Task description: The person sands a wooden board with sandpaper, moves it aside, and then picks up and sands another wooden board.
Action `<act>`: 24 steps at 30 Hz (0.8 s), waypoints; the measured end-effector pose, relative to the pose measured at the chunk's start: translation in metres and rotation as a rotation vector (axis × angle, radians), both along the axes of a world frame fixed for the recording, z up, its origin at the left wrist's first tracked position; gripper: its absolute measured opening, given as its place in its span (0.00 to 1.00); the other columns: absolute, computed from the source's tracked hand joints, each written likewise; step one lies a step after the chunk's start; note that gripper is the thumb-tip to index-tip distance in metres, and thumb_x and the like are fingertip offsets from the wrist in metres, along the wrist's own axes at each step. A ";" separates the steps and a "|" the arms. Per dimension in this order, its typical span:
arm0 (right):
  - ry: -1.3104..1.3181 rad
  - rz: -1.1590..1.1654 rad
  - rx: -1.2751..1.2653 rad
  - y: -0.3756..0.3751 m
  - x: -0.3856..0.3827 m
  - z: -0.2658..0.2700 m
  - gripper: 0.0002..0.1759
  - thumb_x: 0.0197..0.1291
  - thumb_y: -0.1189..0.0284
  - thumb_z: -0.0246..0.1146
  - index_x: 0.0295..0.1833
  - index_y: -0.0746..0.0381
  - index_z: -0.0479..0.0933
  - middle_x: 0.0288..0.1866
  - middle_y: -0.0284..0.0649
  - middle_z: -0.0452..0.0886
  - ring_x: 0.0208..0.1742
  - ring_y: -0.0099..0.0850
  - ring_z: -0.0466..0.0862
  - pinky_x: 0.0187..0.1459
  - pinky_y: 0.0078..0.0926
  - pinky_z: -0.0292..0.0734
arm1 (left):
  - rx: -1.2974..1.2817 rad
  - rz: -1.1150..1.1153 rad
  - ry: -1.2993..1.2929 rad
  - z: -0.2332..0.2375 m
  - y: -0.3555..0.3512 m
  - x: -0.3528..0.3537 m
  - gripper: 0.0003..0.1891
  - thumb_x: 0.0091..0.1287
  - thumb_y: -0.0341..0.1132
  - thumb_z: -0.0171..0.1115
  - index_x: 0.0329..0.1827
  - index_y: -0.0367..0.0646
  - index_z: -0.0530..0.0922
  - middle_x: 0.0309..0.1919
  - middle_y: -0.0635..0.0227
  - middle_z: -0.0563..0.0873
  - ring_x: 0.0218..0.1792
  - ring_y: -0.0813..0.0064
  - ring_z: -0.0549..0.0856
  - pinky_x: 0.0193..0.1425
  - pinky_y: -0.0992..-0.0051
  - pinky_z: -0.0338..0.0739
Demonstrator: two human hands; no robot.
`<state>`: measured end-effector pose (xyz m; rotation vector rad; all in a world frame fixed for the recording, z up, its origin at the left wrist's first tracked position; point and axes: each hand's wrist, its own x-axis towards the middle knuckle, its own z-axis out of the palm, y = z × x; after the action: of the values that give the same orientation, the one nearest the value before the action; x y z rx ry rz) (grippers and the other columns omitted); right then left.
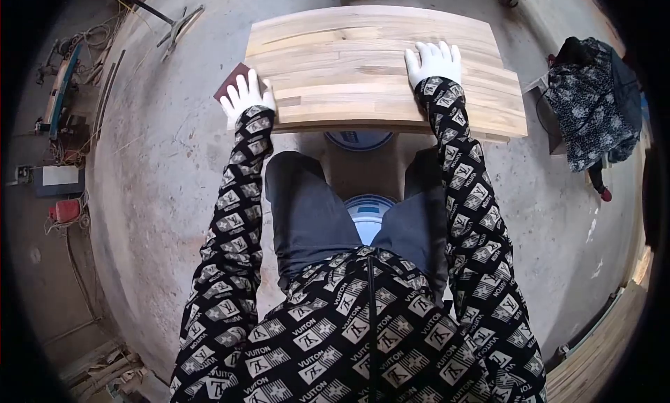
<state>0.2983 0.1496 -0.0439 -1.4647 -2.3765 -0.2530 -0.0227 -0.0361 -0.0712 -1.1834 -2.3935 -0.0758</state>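
Both hands wear white gloves. My left hand point(246, 96) lies with spread fingers at the left edge of a pale wooden panel point(335, 68), over a dark red sheet point(230, 82) that sticks out past the panel's edge. How firmly it touches the sheet is hidden. My right hand point(434, 62) rests flat on the right part of the panel, fingers apart and pointing away from me. The panel is made of joined strips, and another board edge point(513, 106) shows at its right. Below the panel's near edge stands a blue-and-white bucket point(359, 139).
Another blue-and-white bucket point(370, 211) shows between my legs. A metal stand point(178, 27) is at the upper left, with tools and cables along the left wall. A person in dark patterned clothes point(590, 99) is at the right. Wooden boards point(600, 347) lie at the lower right.
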 end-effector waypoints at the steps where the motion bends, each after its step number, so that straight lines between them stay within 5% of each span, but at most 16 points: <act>1: 0.004 0.005 0.033 0.000 0.001 -0.001 0.27 0.72 0.50 0.50 0.63 0.56 0.78 0.62 0.41 0.81 0.71 0.43 0.70 0.76 0.47 0.51 | 0.002 -0.047 -0.069 0.005 0.014 0.013 0.27 0.67 0.52 0.57 0.69 0.57 0.73 0.68 0.60 0.75 0.69 0.51 0.71 0.74 0.44 0.56; 4: -0.002 0.012 0.023 0.000 0.001 0.002 0.28 0.72 0.49 0.50 0.63 0.56 0.78 0.62 0.42 0.81 0.72 0.42 0.70 0.76 0.47 0.50 | -0.084 -0.249 -0.171 0.031 0.052 0.095 0.25 0.73 0.53 0.49 0.70 0.57 0.70 0.69 0.62 0.71 0.70 0.56 0.67 0.77 0.47 0.50; 6: 0.031 0.021 0.047 0.000 0.001 0.003 0.25 0.71 0.52 0.53 0.62 0.57 0.78 0.61 0.44 0.82 0.69 0.42 0.72 0.75 0.44 0.54 | 0.082 -0.518 -0.181 0.017 0.068 0.151 0.25 0.72 0.53 0.49 0.70 0.58 0.72 0.70 0.62 0.73 0.71 0.54 0.67 0.78 0.46 0.49; 8: 0.304 0.185 -0.009 0.006 0.002 0.005 0.24 0.69 0.54 0.57 0.60 0.59 0.79 0.59 0.48 0.81 0.64 0.45 0.76 0.71 0.45 0.61 | 0.166 -0.695 -0.209 0.005 0.076 0.184 0.24 0.74 0.52 0.48 0.71 0.59 0.71 0.70 0.61 0.74 0.68 0.52 0.70 0.78 0.46 0.50; 10: 0.609 0.306 0.019 0.002 0.000 0.005 0.21 0.67 0.60 0.61 0.59 0.63 0.78 0.57 0.52 0.81 0.62 0.48 0.77 0.66 0.39 0.70 | 0.158 -0.763 -0.742 0.033 0.081 0.199 0.23 0.76 0.48 0.47 0.71 0.57 0.71 0.69 0.60 0.74 0.62 0.51 0.74 0.76 0.50 0.55; 12: 0.817 0.402 -0.153 0.008 0.019 -0.014 0.23 0.72 0.60 0.56 0.63 0.65 0.75 0.61 0.53 0.79 0.65 0.47 0.76 0.69 0.38 0.67 | 0.265 -0.823 -0.871 0.008 0.100 0.206 0.21 0.78 0.45 0.46 0.70 0.52 0.73 0.65 0.58 0.77 0.59 0.52 0.75 0.72 0.52 0.60; 14: 1.627 0.286 -0.922 -0.004 0.006 -0.026 0.27 0.79 0.56 0.47 0.69 0.65 0.70 0.68 0.40 0.75 0.69 0.33 0.74 0.71 0.31 0.66 | 0.399 -0.715 -1.074 0.032 0.095 0.216 0.19 0.77 0.42 0.49 0.66 0.48 0.76 0.60 0.57 0.80 0.59 0.54 0.75 0.66 0.54 0.64; 15: 1.774 0.357 -1.249 -0.031 0.000 -0.002 0.26 0.78 0.58 0.47 0.72 0.61 0.68 0.69 0.37 0.75 0.70 0.33 0.73 0.74 0.33 0.64 | 0.482 -0.746 -0.948 0.040 0.093 0.221 0.16 0.75 0.40 0.53 0.60 0.47 0.79 0.56 0.57 0.81 0.59 0.53 0.74 0.64 0.54 0.65; 16: 1.800 0.480 -1.237 -0.061 -0.009 0.006 0.30 0.77 0.52 0.49 0.74 0.59 0.65 0.70 0.38 0.73 0.68 0.34 0.74 0.73 0.36 0.65 | 0.262 -0.740 -0.635 -0.038 0.147 0.229 0.16 0.75 0.41 0.53 0.61 0.49 0.77 0.58 0.58 0.80 0.60 0.52 0.74 0.64 0.51 0.65; 17: 1.824 0.492 -1.313 -0.082 -0.009 0.000 0.31 0.76 0.50 0.50 0.74 0.59 0.65 0.70 0.39 0.73 0.68 0.35 0.74 0.72 0.36 0.66 | 0.095 -0.705 -0.869 0.076 0.075 0.227 0.23 0.75 0.51 0.48 0.66 0.49 0.72 0.62 0.57 0.77 0.62 0.51 0.73 0.65 0.48 0.63; 19: 1.889 0.419 -1.434 -0.104 -0.011 -0.005 0.33 0.74 0.48 0.51 0.74 0.60 0.65 0.70 0.39 0.74 0.68 0.36 0.74 0.72 0.37 0.66 | 0.082 -0.647 -0.920 0.081 0.057 0.242 0.34 0.73 0.64 0.38 0.72 0.51 0.65 0.71 0.54 0.69 0.69 0.45 0.67 0.73 0.42 0.54; 21: 1.937 0.331 -1.469 -0.112 -0.009 -0.012 0.36 0.73 0.46 0.51 0.74 0.60 0.65 0.70 0.40 0.74 0.68 0.37 0.74 0.71 0.37 0.67 | -0.069 -0.707 -0.919 0.076 0.052 0.248 0.34 0.75 0.63 0.35 0.75 0.53 0.64 0.75 0.54 0.64 0.73 0.41 0.62 0.75 0.36 0.47; 24: 1.984 0.208 -1.426 -0.111 -0.001 -0.018 0.39 0.71 0.42 0.53 0.74 0.61 0.65 0.70 0.41 0.74 0.68 0.38 0.74 0.70 0.38 0.68 | -0.057 -0.568 -1.257 0.065 0.055 0.243 0.32 0.77 0.60 0.34 0.75 0.51 0.65 0.71 0.52 0.69 0.73 0.43 0.63 0.76 0.45 0.51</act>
<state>0.2971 0.0385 -0.0620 -0.6704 -0.6121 2.0891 0.2200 0.0185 -0.0066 -2.2536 -2.8452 -1.2668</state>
